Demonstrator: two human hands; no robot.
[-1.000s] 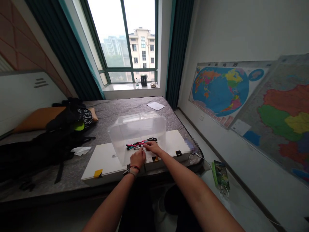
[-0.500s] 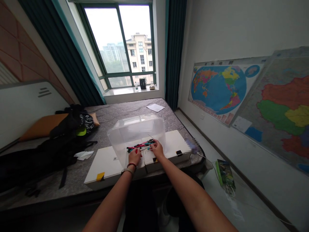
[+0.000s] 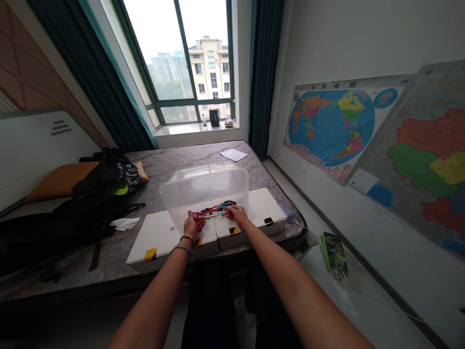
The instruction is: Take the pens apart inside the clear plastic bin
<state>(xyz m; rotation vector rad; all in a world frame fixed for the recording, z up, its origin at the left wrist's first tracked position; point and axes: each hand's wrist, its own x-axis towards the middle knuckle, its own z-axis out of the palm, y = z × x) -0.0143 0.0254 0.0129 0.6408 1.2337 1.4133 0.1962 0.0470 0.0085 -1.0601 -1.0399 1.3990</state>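
Observation:
A heap of pens (image 3: 214, 209), red, black, teal and white, lies at the open side of a clear plastic box (image 3: 203, 185). That box rests tipped on its side on white cartons (image 3: 154, 231). My left hand (image 3: 191, 226), with bands on its wrist, is at the left end of the heap, fingers curled around a red pen (image 3: 198, 226). At the heap's right end, my right hand (image 3: 237, 215) pinches what looks like a teal-and-white pen (image 3: 223, 214); the fingers partly hide it.
The cartons lie along the near edge of a bare mattress (image 3: 163, 167). Dark bags and clothes (image 3: 90, 208) and a white tissue (image 3: 124, 224) are to the left. A paper sheet (image 3: 233, 154) lies far back. A cable and a green package (image 3: 334, 254) are at the right.
My left hand has drawn back left, away from the heap, its fingers loosening and a red pen now showing in it. My right hand stays near the heap's right end. The view tilts slightly down.

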